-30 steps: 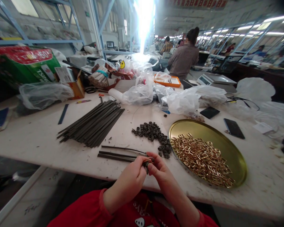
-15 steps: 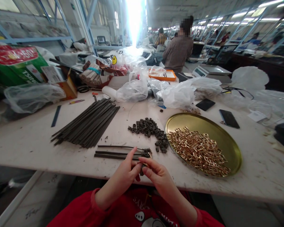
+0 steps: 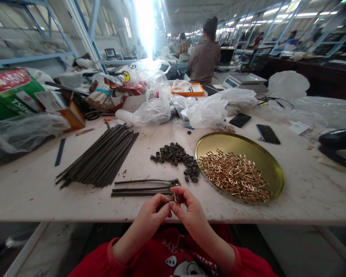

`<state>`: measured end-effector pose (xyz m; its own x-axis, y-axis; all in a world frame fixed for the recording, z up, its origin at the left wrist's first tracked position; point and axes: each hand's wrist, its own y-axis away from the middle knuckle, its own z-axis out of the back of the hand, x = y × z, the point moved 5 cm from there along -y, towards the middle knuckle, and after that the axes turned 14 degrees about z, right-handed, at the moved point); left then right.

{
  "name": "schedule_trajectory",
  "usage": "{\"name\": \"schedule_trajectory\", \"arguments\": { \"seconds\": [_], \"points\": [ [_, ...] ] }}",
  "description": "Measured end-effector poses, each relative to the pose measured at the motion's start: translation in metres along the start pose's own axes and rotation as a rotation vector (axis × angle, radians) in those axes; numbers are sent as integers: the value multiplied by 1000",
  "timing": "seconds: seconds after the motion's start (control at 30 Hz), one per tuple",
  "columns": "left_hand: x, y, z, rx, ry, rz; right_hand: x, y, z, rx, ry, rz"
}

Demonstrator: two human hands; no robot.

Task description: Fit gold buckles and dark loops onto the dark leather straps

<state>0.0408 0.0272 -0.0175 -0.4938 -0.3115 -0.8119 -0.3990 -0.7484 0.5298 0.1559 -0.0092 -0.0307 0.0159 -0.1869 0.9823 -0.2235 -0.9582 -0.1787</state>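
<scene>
The fingers of the left hand (image 3: 150,216), at the lower centre of the frame, are curled in nearly closed, the thumb against them around a small dark piece (image 3: 160,206) that is mostly hidden. The fingers of the right hand (image 3: 192,212), just to its right, pinch a gold buckle (image 3: 175,198) between thumb and fingertips; the two hands touch or nearly touch, and it is too small to tell how buckle and piece meet.

From the left edge, a green and red package (image 3: 15,94) sits at the upper left, with a clear plastic bag (image 3: 29,130) below it. A narrow blue strip (image 3: 60,152) lies on the table (image 3: 25,192) left of a fanned pile of dark strips (image 3: 99,157). Three separate strips (image 3: 141,189) lie just above and left of the hands, their right ends near the fingers. Small dark loops (image 3: 175,154) are heaped at the centre. On the right, a round gold tray (image 3: 242,144) holds a heap of gold buckles (image 3: 233,175) toward its lower left. Beyond it, at the right, lies a dark phone (image 3: 268,134). At the upper centre-right, a person (image 3: 204,59) stands in a brown top.
</scene>
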Motion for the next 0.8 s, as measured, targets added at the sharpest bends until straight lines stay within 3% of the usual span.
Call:
{"name": "schedule_trajectory", "arguments": {
  "seconds": [0.4,0.57,0.8],
  "points": [
    [-4,9,-2,19,-36,67,11,-1,6,113,227,152],
    [-3,11,-3,57,-62,85,9,0,6,144,214,93],
    [-5,13,-6,113,-136,97,19,0,6,311,356,159]
  ]
}}
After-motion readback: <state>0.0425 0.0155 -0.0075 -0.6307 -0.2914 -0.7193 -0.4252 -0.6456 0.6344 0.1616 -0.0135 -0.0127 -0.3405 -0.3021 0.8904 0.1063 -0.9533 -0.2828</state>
